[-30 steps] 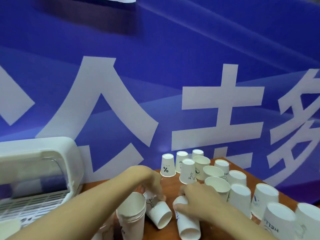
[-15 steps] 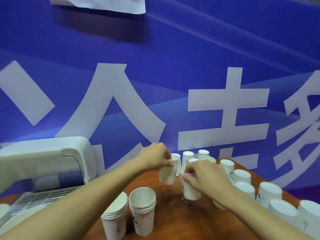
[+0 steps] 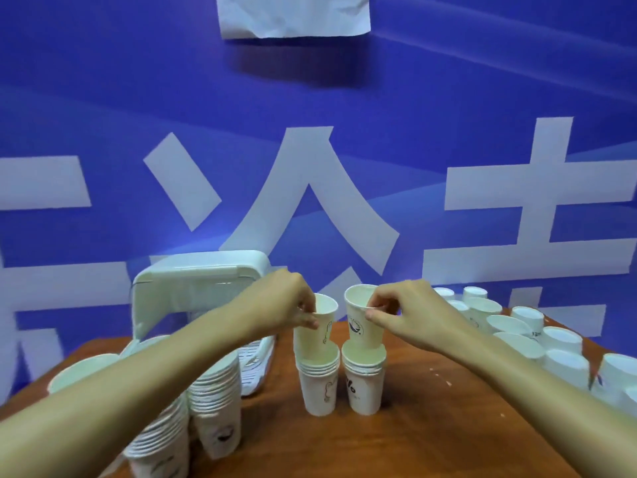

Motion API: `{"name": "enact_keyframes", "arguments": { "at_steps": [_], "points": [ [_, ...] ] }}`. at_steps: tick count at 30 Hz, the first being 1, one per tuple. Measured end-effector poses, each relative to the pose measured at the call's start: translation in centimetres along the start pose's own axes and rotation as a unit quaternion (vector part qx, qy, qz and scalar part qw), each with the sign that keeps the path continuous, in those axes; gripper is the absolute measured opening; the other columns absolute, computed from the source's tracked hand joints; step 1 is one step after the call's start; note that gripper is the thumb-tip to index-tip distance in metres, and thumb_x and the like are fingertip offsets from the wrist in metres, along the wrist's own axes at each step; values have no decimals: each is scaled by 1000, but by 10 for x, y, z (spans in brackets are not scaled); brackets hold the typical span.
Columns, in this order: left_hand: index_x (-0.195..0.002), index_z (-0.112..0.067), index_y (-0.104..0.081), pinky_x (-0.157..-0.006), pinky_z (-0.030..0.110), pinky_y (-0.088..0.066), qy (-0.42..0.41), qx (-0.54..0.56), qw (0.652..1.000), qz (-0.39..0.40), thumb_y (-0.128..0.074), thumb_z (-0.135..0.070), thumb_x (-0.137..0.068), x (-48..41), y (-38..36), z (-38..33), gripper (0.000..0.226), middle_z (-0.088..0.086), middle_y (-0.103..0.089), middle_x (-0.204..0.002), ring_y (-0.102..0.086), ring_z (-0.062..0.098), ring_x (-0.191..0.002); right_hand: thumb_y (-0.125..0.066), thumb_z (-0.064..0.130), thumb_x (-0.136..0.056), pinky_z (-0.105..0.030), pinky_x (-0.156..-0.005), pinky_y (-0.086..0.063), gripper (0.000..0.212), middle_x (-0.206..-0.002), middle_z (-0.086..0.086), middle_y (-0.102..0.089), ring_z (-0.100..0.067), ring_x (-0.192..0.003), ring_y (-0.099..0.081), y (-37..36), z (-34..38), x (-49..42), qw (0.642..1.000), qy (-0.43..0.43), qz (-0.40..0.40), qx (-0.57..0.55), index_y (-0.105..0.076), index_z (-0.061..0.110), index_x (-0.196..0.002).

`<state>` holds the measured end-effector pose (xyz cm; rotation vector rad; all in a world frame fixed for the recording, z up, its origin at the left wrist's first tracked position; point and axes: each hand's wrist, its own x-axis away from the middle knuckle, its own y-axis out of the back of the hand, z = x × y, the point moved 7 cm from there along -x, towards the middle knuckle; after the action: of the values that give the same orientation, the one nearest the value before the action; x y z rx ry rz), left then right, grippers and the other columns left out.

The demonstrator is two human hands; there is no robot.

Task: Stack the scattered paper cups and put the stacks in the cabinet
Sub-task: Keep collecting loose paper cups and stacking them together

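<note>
Blue wall banner (image 3: 448,98) with large white characters, white paper sheet (image 3: 294,15) taped above, brown wooden table (image 3: 396,439)

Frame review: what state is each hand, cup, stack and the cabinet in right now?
left hand: pinches left cup at its rim.
right hand: pinches right cup at its rim.
left cup: upright, partly nested in left short stack.
right cup: upright, partly nested in right short stack.
left short stack: upright on table.
right short stack: upright on table.
tall stacks: upright.
loose cups: unstacked.
cabinet: front looks open.
</note>
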<state>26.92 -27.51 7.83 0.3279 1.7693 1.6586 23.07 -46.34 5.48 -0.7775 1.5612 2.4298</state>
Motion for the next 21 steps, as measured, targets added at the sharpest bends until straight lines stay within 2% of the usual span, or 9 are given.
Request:
{"name": "enact_keyframes", "arguments": {
  "at_steps": [3, 8, 12, 16, 18, 21],
  "points": [
    [-99, -22, -78, -74, 31, -54, 5, 17, 1000, 1, -73, -41, -85, 12, -16, 3, 24, -3, -74, -94, -65, 15, -83, -67, 38, -88, -17, -65, -47, 10, -77, 20, -70, 6, -74, -63, -12, 0, 3, 1000, 2, 28, -6, -73, 31, -85],
    [-98, -20, -78, -75, 32, -55, -4, 42, 999, 17, -71, -42, -86, 14, -36, -1, 25, -4, -74, -93, -65, 14, -80, -65, 42, -87, -24, -71, -54, 14, -79, 19, -71, 4, -78, -65, -30, -11, 11, 999, -13, 44, -12, -73, 31, -85],
    [-100, -18, -77, -74, 33, -55, -18, 33, 995, 90, -65, -41, -91, 14, -64, -5, 27, 1, -74, -91, -64, 18, -78, -59, 45, -90, -30, -73, -53, 22, -83, 15, -72, -1, -78, -63, -58, -15, 21, 996, -2, 93, 2, -74, 28, -89],
    [-104, -16, -76, -74, 31, -50, -11, 36, 989, 144, -66, -36, -92, 12, -85, -2, 25, 5, -73, -95, -63, 23, -82, -57, 45, -91, -28, -71, -50, 24, -89, 16, -73, -1, -76, -59, -78, -22, 28, 993, -9, 114, -9, -75, 30, -95],
    [-107, -16, -76, -76, 30, -50, -15, 39, 986, 160, -66, -34, -93, 9, -86, -2, 25, 4, -73, -99, -62, 20, -84, -57, 47, -90, -27, -70, -49, 24, -81, 21, -70, 0, -76, -60, -83, -28, 27, 993, -15, 117, -17, -74, 32, -95],
    [-110, -15, -75, -70, 25, -46, -24, 56, 982, 179, -65, -32, -93, 7, -86, -2, 26, 3, -73, -100, -58, 12, -73, -58, 45, -92, -25, -67, -46, 21, -72, 24, -65, 1, -73, -58, -85, -29, 27, 993, -11, 116, -14, -75, 33, -94]
  ]
}}
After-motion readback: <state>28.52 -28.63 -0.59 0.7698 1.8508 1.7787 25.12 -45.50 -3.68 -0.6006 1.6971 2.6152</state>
